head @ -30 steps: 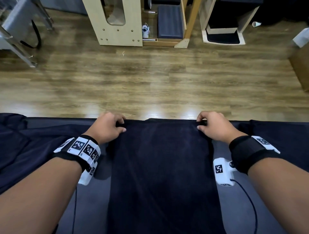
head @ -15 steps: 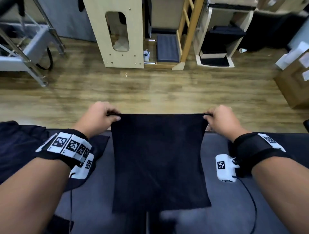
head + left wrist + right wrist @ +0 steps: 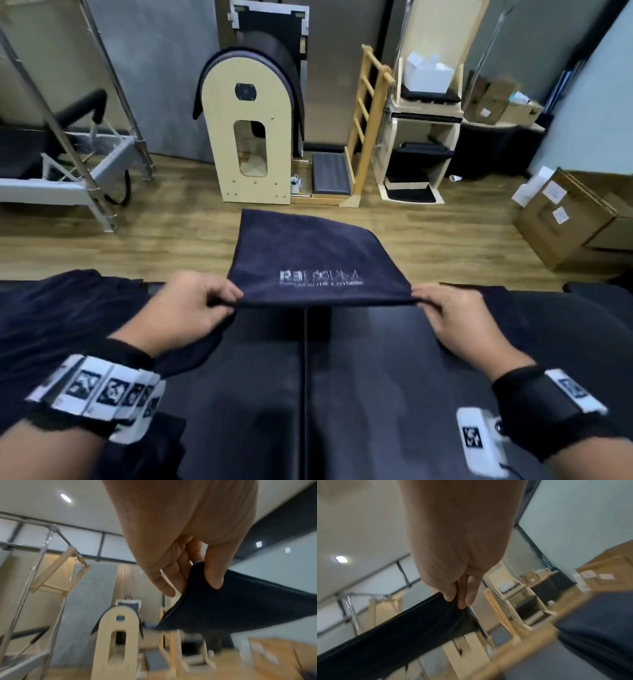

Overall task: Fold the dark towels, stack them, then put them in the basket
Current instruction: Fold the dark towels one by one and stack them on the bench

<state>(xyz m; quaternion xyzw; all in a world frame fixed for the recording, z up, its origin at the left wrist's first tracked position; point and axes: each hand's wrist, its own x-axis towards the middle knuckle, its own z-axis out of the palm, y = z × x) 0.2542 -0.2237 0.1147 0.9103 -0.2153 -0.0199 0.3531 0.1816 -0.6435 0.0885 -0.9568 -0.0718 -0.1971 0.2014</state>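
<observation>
Towel (image 3: 318,260) with the pale lettering hung flung out level over the padded bench's (image 3: 376,377) far edge, its near corners pinched in my left hand (image 3: 186,308) and right hand (image 3: 455,322); unfolded, other dark towels (image 3: 61,318) loose at the bench's left edge, no stack or basket visible

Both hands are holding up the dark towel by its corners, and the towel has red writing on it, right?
Not quite. The left hand and right hand do pinch the dark towel by its corners, but the writing on it is white, not red. The head view shows it.
</observation>
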